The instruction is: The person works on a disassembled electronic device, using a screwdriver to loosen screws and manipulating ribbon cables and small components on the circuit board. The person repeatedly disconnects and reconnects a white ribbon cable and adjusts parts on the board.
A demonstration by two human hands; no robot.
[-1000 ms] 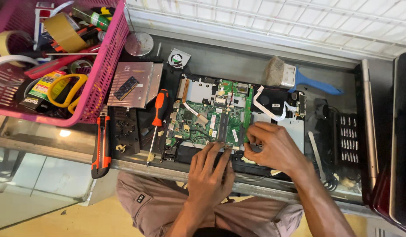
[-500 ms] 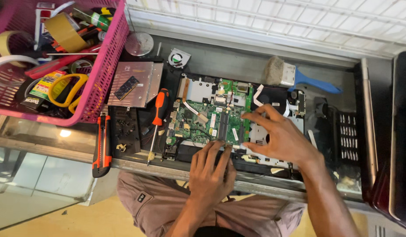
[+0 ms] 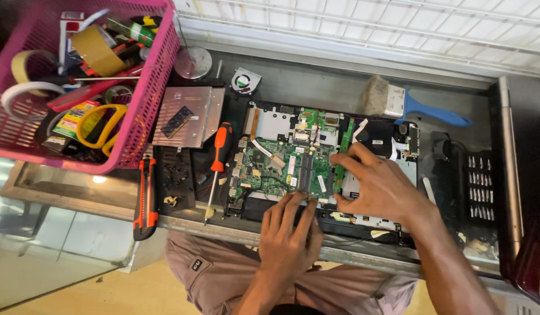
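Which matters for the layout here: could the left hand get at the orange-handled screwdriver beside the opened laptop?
Probably yes. The left hand rests on the laptop's near edge, and the orange-handled screwdriver lies uncovered just to its left, with nothing between them.

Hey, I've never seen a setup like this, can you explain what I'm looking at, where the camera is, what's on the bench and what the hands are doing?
This is one picture from a camera worn on a person's head, looking straight down at their own two bare hands and lap.

On the grey workbench lies an opened black laptop base with its green circuit board exposed. The left hand rests at the board's near edge. The right hand spreads its fingers over the board's right side. Neither visibly holds a tool.

Around it lie an orange-handled screwdriver, an orange and black utility knife, a blue-handled paintbrush, a small round black fan and a silver metal plate. A pink plastic basket at the upper left holds tape rolls and tools.
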